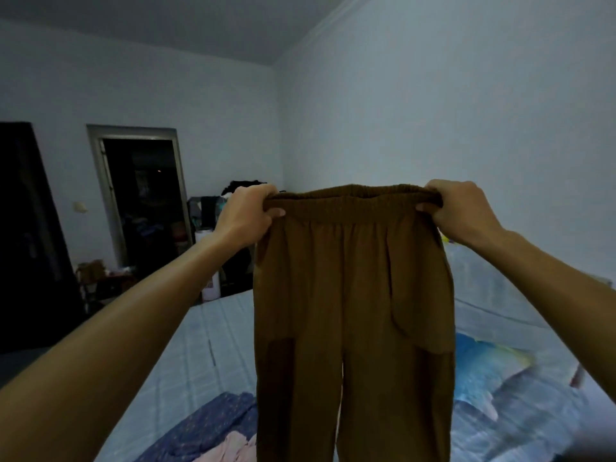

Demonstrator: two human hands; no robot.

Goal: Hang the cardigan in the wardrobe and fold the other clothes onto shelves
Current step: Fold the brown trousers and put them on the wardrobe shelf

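Observation:
I hold a pair of brown trousers (353, 295) up in front of me by the elastic waistband, legs hanging straight down over the bed. My left hand (248, 215) grips the waistband's left end and my right hand (461, 211) grips its right end, both arms stretched out. On the bed below lie a blue patterned garment (206, 425) and a pale pink garment (230, 448), partly hidden by the trousers. No wardrobe interior or shelves show.
A bed with a light blue sheet (200, 345) fills the lower view, bedding bunched at the right (500, 378). A dark doorway (143, 201) and a dark door (30, 228) stand at the left. Cluttered items and a white appliance (210, 261) sit beyond the bed.

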